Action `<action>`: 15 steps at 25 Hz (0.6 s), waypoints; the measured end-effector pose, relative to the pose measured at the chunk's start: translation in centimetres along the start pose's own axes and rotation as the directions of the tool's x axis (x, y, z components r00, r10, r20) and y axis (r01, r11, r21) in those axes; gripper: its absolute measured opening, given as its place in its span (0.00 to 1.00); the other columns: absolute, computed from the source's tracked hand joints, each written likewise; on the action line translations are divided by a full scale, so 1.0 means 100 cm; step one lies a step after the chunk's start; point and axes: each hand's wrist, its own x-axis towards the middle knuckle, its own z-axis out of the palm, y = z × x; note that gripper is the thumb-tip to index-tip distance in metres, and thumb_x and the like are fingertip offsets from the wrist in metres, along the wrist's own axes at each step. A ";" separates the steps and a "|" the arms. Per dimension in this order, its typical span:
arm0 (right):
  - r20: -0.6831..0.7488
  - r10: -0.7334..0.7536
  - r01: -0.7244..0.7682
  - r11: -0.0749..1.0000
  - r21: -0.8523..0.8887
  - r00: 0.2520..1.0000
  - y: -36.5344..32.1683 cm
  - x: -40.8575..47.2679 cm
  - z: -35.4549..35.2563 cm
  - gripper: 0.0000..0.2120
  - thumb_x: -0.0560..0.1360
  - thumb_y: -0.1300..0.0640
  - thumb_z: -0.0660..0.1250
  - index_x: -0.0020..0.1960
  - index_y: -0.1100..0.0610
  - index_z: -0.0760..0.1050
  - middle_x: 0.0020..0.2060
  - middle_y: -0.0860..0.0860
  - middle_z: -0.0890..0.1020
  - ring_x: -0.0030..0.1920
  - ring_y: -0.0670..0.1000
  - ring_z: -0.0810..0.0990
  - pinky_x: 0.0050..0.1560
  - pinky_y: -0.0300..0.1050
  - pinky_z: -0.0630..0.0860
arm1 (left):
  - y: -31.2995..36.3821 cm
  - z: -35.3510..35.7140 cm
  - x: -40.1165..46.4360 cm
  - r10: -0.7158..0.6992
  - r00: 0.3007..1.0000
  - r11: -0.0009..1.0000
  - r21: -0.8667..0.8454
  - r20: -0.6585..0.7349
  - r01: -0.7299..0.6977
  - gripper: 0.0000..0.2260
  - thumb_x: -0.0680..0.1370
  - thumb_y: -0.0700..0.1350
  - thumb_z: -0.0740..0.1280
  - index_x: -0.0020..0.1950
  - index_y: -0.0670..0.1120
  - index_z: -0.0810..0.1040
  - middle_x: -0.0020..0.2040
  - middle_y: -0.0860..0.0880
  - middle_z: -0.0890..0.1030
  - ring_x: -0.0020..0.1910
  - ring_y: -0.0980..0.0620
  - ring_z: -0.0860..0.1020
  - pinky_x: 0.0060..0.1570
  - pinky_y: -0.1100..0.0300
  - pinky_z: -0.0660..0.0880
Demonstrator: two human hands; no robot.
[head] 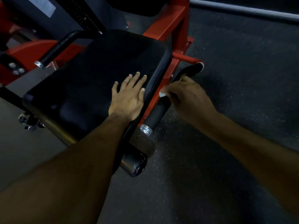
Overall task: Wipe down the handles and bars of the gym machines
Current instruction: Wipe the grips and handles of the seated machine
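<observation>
Now | left hand (127, 99) flat on black seat pad (97, 75), fingers straight, slightly spread | right hand (189, 96) curled round white cloth (162, 94) on black side handle (157, 113), right of seat

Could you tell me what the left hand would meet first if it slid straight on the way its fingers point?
The left hand lies flat on the black seat pad; sliding on, it would probably cross the pad's far edge and meet the red frame, though depth is unclear.
</observation>
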 end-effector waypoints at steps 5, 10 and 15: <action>0.144 -0.187 0.189 0.982 -0.006 0.972 0.005 -0.007 -0.004 0.13 0.76 0.67 0.70 0.59 0.59 0.81 0.53 0.54 0.85 0.51 0.53 0.78 0.46 0.41 0.74 | 0.000 -0.001 0.000 -0.006 1.000 0.999 -0.037 -0.001 0.006 0.23 0.87 0.53 0.45 0.84 0.58 0.54 0.84 0.57 0.53 0.83 0.56 0.48 0.80 0.41 0.45; -0.010 0.037 -0.037 0.998 0.041 0.999 -0.010 -0.003 0.000 0.10 0.79 0.67 0.66 0.58 0.60 0.82 0.52 0.57 0.84 0.52 0.56 0.79 0.54 0.53 0.77 | 0.001 -0.002 -0.001 -0.008 1.000 0.999 -0.033 0.000 0.008 0.23 0.87 0.53 0.45 0.83 0.58 0.54 0.84 0.57 0.53 0.83 0.56 0.49 0.80 0.40 0.45; -0.011 -0.193 0.192 0.968 0.162 0.981 -0.034 -0.045 0.032 0.10 0.78 0.66 0.67 0.58 0.62 0.81 0.52 0.55 0.85 0.51 0.54 0.82 0.49 0.51 0.82 | 0.001 -0.003 -0.001 -0.006 1.000 0.997 -0.070 0.006 0.007 0.22 0.88 0.52 0.46 0.83 0.56 0.56 0.84 0.57 0.54 0.83 0.56 0.49 0.80 0.41 0.44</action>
